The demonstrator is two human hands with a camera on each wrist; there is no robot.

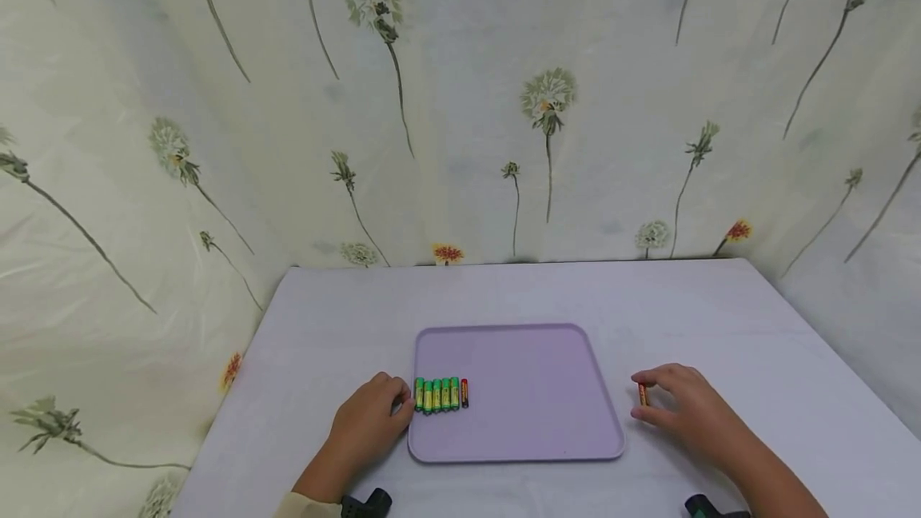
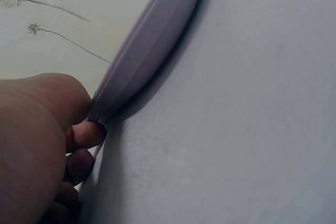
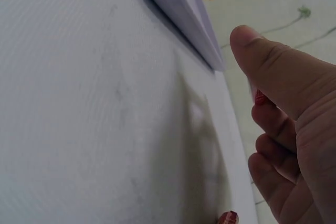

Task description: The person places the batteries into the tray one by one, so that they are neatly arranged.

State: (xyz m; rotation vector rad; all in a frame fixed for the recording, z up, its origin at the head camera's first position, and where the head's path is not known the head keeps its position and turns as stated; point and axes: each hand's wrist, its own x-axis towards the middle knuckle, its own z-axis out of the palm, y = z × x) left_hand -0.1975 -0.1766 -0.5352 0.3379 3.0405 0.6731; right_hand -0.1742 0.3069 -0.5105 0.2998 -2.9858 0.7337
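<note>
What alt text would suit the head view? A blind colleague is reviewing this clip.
Right hand pinches a red battery on the table beside a lilac tray. Left hand touches the tray's left edge, by a row of six batteries.

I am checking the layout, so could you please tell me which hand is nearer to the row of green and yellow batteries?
Left. The left hand rests beside the row of green and yellow batteries; the right hand is beyond the lilac plastic tray.

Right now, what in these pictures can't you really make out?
- Battery in the right hand: head view, mostly covered by fingers; brand too small.
- Row of batteries on the tray: labels too small; both wrist views miss them.
- Left hand fingertips: hidden at the tray's edge, so grip unclear.
- Dark objects at the bottom edge: cut off.
</note>
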